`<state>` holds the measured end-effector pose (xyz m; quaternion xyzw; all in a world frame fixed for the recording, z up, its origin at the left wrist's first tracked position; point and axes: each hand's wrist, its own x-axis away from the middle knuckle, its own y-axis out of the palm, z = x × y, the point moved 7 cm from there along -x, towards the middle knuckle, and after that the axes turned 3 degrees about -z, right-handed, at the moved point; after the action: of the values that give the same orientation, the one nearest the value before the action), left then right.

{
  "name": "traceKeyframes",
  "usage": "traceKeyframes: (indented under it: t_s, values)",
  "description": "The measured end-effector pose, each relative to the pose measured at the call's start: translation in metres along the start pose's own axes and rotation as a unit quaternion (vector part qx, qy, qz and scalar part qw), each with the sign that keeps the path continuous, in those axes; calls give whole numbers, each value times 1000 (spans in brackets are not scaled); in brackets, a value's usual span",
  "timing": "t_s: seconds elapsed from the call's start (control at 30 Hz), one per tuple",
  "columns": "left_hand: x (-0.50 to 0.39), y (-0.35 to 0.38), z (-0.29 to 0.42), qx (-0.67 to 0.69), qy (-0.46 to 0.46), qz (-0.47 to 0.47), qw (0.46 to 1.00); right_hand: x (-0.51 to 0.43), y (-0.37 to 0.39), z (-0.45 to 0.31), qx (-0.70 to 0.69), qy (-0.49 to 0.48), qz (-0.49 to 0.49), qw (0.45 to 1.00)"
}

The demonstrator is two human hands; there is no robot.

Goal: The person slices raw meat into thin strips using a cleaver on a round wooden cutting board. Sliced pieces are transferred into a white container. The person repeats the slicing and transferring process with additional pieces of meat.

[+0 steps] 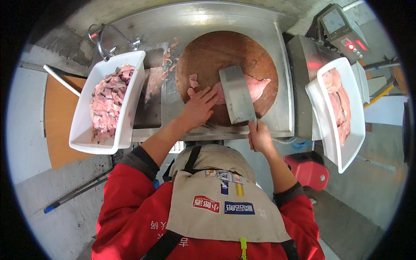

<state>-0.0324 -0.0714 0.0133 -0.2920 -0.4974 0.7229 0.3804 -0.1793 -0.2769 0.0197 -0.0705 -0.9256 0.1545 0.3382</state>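
Note:
My right hand [260,138] grips the handle of a wide steel cleaver [239,97], its blade lying across a pink fish fillet [258,87]. Most of the fillet's middle is hidden under the blade. With fingers spread, my left hand [200,109] rests on the fillet's left end, just left of the cleaver. A small cut slice [193,80] lies beyond those fingertips, and another bit of flesh shows beside them. All of this is on a round wooden chopping block [214,52].
At left, a white plastic tub [125,130] of sliced fish stands over a sink [148,113] with a faucet [104,45]. Another white tub [352,139] holding whole fillets [338,107] stands at right, near a scale [344,32]. Flesh scraps [167,60] litter the steel counter [169,94].

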Motion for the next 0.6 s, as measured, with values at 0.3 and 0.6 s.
traceKeyframes:
  t_s: [0.3, 0.6]
  values:
    - [-19, -7, -15, 81, 45, 78, 993, -2, 28, 1, 18, 13, 59, 998]
    - [-70, 7, -39, 114, 116, 1, 987, -2, 36, -26, 77, 36, 65, 994]
